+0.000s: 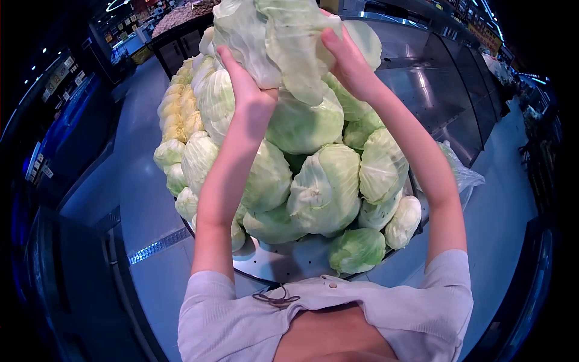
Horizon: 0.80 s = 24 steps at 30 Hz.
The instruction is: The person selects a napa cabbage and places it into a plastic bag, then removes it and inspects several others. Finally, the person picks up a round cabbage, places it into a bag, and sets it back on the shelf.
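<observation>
At the top of the view, both my hands are raised over the pile and hold a pale green cabbage [238,30] with loose outer leaves. My left hand [248,81] cups its left and lower side, thumb pointing up along it. A broad cabbage leaf [295,51] hangs loose across the front, its lower edge drooping. My right hand [351,63] is closed at the right edge of this leaf, thumb on the near side; its other fingers are mostly hidden. Just below my hands sits a large cabbage [307,123] in the pile.
Several cabbages [325,190] are heaped on a metal display stand [271,259], with a small greener one [357,250] at its near edge. Yellowish wrapped produce [175,114] lies in rows to the left. Metal shelving [422,84] stands right, near a clear plastic bag [461,169].
</observation>
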{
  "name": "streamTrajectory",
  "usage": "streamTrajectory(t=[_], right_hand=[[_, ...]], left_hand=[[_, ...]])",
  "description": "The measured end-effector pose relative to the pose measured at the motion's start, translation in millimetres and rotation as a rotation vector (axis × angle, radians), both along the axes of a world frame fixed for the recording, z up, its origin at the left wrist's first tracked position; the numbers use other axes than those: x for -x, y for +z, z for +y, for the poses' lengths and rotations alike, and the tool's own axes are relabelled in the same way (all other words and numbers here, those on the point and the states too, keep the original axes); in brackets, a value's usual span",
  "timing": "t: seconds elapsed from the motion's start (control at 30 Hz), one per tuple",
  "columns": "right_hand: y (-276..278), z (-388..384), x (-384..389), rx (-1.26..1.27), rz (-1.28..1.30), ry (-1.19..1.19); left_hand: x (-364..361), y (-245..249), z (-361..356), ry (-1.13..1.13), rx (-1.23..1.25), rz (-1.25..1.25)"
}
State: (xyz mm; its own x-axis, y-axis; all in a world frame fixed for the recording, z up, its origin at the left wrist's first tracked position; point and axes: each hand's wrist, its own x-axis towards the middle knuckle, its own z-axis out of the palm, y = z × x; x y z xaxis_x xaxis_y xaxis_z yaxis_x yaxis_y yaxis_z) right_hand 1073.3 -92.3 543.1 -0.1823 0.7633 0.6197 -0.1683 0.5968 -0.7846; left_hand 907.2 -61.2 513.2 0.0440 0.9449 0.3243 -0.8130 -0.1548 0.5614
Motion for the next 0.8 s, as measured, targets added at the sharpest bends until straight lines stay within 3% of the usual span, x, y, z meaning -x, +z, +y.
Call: streamTrajectory(t=[0.1, 0.13, 0.23, 0.27, 0.3, 0.37, 0.4, 0.43, 0.47, 0.53, 0.57, 0.63, 0.7, 0.8], right_hand=[[10, -4, -6, -0.102, 0.01, -0.139], [11, -5, -12, -0.033, 0.059, -0.137], [17, -10, -32, -0.027, 0.085, -0.101], [26, -22, -26, -0.026, 0.133, -0.112], [29, -22, -32, -0.082, -0.056, -0.182], [34, -19, -44, -0.186, -0.434, -0.319], [35, -31, -26, -0.082, -0.34, -0.149], [29, -40, -23, 0.074, -0.318, -0.135], [25, -41, -18, 0.018, -0.412, -0.157], [19, -42, -3, -0.143, -0.616, -0.186], [13, -42, -2, -0.098, -0.667, -0.174], [-3, -37, 3, -0.014, -0.763, -0.144], [-12, -29, 1, 0.121, -0.64, -0.08], [-20, -30, -4, 0.159, -0.611, -0.152]], left_hand=[[-16, -12, -15, 0.037, -0.148, 0.14], [-10, -22, -15, 0.001, -0.255, 0.184], [23, -26, -18, 0.334, -0.065, 0.881], [37, -23, -16, 0.503, -0.157, 0.882], [50, -17, -14, 0.674, -0.252, 0.877], [69, 11, -18, 0.831, -0.672, 0.903], [73, 25, -23, 0.811, -0.832, 0.964], [75, 39, -29, 0.787, -0.989, 1.02], [74, 52, -35, 0.74, -1.11, 1.162], [74, 54, -43, 0.421, -0.982, 1.352], [81, 50, -37, 0.208, -0.946, 1.424], [81, 25, -33, 0.112, -0.939, 1.335], [80, 7, -33, 0.322, -0.791, 1.323], [80, 7, -32, 0.306, -0.832, 1.37]])
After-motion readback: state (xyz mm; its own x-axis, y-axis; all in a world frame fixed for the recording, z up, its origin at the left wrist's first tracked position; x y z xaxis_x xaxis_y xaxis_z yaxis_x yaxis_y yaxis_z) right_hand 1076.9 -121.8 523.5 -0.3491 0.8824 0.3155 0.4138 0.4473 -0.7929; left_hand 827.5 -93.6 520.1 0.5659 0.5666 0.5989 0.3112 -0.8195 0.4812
